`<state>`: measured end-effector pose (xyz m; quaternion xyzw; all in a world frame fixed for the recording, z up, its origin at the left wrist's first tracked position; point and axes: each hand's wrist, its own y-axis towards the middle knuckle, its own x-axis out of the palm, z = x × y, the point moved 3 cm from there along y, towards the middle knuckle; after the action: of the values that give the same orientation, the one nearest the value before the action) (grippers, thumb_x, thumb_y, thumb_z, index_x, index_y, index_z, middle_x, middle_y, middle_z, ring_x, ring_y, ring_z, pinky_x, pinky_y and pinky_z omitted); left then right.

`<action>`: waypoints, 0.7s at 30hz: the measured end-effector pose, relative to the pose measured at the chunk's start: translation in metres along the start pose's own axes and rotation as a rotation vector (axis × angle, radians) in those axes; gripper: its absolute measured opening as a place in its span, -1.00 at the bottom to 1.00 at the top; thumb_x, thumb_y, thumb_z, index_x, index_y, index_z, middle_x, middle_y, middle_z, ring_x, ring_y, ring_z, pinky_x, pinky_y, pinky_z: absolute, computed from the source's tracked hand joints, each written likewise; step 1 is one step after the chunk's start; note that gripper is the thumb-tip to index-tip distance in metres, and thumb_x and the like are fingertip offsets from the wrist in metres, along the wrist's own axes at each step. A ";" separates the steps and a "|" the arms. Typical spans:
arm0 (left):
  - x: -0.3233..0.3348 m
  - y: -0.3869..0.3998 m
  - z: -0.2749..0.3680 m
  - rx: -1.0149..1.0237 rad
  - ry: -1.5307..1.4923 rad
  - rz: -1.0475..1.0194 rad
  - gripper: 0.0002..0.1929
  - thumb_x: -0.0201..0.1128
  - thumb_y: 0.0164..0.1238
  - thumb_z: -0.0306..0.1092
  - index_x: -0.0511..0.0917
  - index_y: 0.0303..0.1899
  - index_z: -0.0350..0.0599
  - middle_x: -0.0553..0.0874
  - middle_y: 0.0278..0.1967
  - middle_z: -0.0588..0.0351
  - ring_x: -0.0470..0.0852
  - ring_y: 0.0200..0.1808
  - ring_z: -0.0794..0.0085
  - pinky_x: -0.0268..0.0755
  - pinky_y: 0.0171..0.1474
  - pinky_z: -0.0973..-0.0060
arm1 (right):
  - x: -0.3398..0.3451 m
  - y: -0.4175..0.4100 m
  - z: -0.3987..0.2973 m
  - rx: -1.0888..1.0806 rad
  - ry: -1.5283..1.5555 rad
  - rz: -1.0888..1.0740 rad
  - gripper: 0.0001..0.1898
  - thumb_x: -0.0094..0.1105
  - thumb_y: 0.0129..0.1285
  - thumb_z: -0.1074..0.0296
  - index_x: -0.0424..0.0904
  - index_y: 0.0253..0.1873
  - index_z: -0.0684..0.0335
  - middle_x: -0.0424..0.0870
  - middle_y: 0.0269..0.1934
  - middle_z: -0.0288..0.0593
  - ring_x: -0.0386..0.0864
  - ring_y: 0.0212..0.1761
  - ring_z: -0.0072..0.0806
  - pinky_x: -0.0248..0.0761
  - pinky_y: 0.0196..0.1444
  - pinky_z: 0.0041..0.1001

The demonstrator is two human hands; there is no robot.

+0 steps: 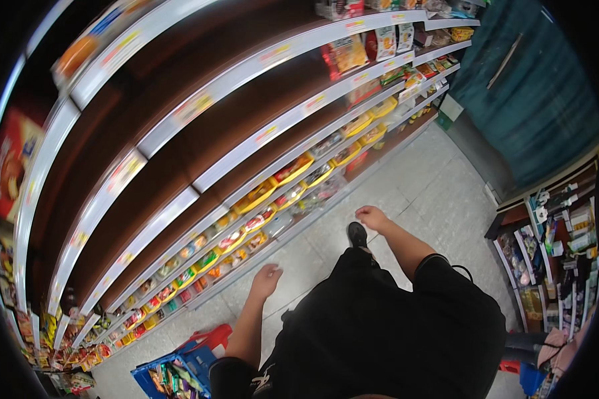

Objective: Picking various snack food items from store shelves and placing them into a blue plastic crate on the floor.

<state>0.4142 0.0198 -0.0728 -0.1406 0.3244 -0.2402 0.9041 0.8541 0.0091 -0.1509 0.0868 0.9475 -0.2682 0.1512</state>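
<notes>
My left hand (266,281) hangs over the tiled floor with nothing visible in it, its fingers loosely bent. My right hand (372,218) is farther forward, above my black shoe (357,234), also holding nothing that I can see. Neither hand touches the long store shelf unit (249,149) beside me. Nearest to both hands are its lowest tiers, with yellow bins (252,199) of small packaged snacks. Several wider brown shelf boards above carry no goods along their middle stretch. Upright snack pouches (347,54) stand on a higher shelf toward the far end.
A blue crate (152,371) of wrapped snacks stands on the floor behind my left arm, beside a red object (214,336). A dark teal curtain (534,95) hangs at the aisle's end. Another shelf (524,259) lines the right; a person in jeans (521,346) is near it.
</notes>
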 end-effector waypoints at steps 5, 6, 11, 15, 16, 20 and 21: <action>0.095 0.144 0.167 0.084 -0.308 -0.086 -0.53 0.31 0.31 -0.16 0.50 0.15 -0.24 0.67 -0.02 -0.04 0.64 0.01 0.31 0.46 0.10 0.40 | -0.160 0.087 -0.016 0.016 0.095 0.196 -0.72 0.19 0.24 0.25 0.65 -0.04 0.29 0.70 -0.23 -0.19 0.60 -0.25 -0.46 0.48 -0.13 -0.41; 0.100 0.148 0.207 0.171 -0.334 -0.116 -0.53 0.32 0.30 -0.18 0.49 0.15 -0.24 0.67 -0.02 -0.04 0.64 0.00 0.29 0.46 0.09 0.39 | -0.184 0.087 -0.032 0.028 0.082 0.240 -0.70 0.17 0.25 0.25 0.63 0.00 0.28 0.69 -0.19 -0.17 0.60 -0.22 -0.45 0.47 -0.10 -0.40; 0.083 0.203 0.363 0.560 0.047 0.291 -0.48 0.36 0.25 -0.32 0.43 0.21 -0.22 0.59 0.10 -0.06 0.59 0.08 0.28 0.48 0.06 0.39 | -0.270 0.124 -0.105 -0.147 0.361 0.337 -0.70 0.24 0.26 0.30 0.59 0.02 0.33 0.69 -0.17 -0.17 0.60 -0.16 -0.46 0.46 -0.09 -0.48; 0.015 0.253 0.438 0.495 -0.373 0.516 -0.35 0.38 0.23 -0.28 0.32 0.30 -0.26 0.50 0.19 -0.14 0.55 0.16 0.25 0.47 0.11 0.36 | -0.315 0.144 -0.179 -0.383 0.316 0.372 -0.65 0.23 0.29 0.30 0.54 0.10 0.37 0.67 -0.03 -0.10 0.60 0.01 -0.39 0.43 0.10 -0.46; 0.001 0.267 0.455 0.395 -0.334 0.542 -0.33 0.39 0.22 -0.24 0.31 0.31 -0.27 0.50 0.20 -0.18 0.53 0.20 0.22 0.44 0.15 0.36 | -0.323 0.148 -0.200 -0.460 0.253 0.375 -0.62 0.24 0.28 0.30 0.52 0.13 0.38 0.66 0.00 -0.04 0.60 0.05 -0.35 0.42 0.12 -0.44; -0.041 0.314 0.495 0.268 -0.217 0.566 -0.28 0.41 0.20 -0.15 0.32 0.33 -0.24 0.49 0.24 -0.19 0.48 0.27 0.19 0.34 0.25 0.35 | -0.321 0.130 -0.311 -0.852 0.006 0.313 -0.49 0.29 0.21 0.26 0.45 0.20 0.42 0.62 0.05 0.15 0.59 0.13 -0.12 0.42 0.19 -0.32; -0.047 0.323 0.508 0.336 -0.200 0.479 -0.29 0.42 0.19 -0.16 0.34 0.32 -0.21 0.49 0.26 -0.14 0.47 0.27 0.22 0.31 0.28 0.36 | -0.316 0.128 -0.336 -0.867 0.005 0.309 -0.49 0.29 0.21 0.26 0.45 0.20 0.42 0.62 0.05 0.15 0.59 0.13 -0.12 0.42 0.19 -0.32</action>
<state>0.8258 0.3672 0.1998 0.0685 0.2135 -0.0556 0.9729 1.1019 0.2699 0.1647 0.1563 0.9485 0.1786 0.2096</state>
